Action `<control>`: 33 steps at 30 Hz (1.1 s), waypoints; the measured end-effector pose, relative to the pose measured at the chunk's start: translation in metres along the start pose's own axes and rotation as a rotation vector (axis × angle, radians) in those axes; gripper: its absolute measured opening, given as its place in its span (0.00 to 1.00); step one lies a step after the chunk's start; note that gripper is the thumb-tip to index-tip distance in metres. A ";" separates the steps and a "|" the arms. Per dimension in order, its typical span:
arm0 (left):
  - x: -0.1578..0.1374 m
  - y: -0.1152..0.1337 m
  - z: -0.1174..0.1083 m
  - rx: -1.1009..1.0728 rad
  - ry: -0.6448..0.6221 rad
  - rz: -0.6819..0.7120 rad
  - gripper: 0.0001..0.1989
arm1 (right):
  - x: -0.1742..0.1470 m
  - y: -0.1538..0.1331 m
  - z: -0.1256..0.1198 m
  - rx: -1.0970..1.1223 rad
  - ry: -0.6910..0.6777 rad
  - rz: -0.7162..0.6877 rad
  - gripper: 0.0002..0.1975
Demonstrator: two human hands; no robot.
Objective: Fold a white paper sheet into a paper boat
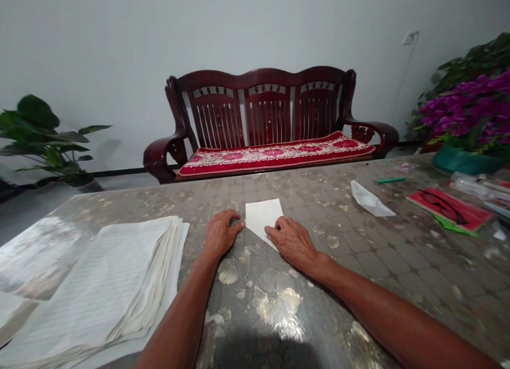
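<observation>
A small sheet of lined white paper lies on the table in front of me, its lower edge running on a slant, as if folded. My right hand rests over its lower right side, with bent fingers and thumb closed on that edge. At the paper's left edge is my left hand; its thumb tip reaches the edge and its curved fingers stand apart from the thumb, holding nothing. Farther right sits a folded white paper boat shape. A thick stack of lined paper lies left of my left arm.
On the right are a green pen, a red booklet with eyeglasses on it, and purple flowers in a green pot. A wooden bench stands beyond the patterned table. A leafy plant is at left.
</observation>
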State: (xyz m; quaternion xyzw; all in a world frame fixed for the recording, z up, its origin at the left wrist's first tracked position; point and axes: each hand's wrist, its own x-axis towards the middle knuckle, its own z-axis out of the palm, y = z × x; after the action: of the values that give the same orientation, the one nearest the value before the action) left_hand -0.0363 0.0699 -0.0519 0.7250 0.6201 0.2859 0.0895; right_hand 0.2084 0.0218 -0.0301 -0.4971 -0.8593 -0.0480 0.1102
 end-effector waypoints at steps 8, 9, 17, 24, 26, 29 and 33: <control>-0.020 0.019 -0.003 -0.101 -0.038 0.286 0.19 | 0.000 0.000 0.003 -0.016 0.022 -0.009 0.12; -0.023 0.023 -0.002 -0.083 -0.105 0.340 0.20 | 0.000 0.000 0.003 -0.018 0.025 -0.008 0.12; -0.034 0.026 0.001 0.070 -0.277 0.406 0.22 | 0.000 0.001 0.002 -0.025 0.003 -0.014 0.13; -0.034 0.024 0.003 0.062 -0.259 0.400 0.22 | -0.029 0.011 0.000 0.006 -0.011 -0.094 0.16; -0.034 0.024 0.003 0.058 -0.264 0.403 0.21 | -0.044 0.015 -0.001 0.030 -0.016 -0.115 0.18; -0.034 0.024 0.002 0.065 -0.265 0.415 0.21 | -0.060 0.020 -0.008 0.104 -0.046 -0.135 0.18; -0.034 0.023 0.003 0.075 -0.262 0.428 0.21 | -0.062 0.019 -0.022 0.162 -0.036 -0.159 0.15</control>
State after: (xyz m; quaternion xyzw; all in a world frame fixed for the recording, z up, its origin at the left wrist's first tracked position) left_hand -0.0173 0.0332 -0.0534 0.8734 0.4460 0.1788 0.0796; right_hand 0.2575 -0.0254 -0.0240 -0.4175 -0.8990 0.0220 0.1303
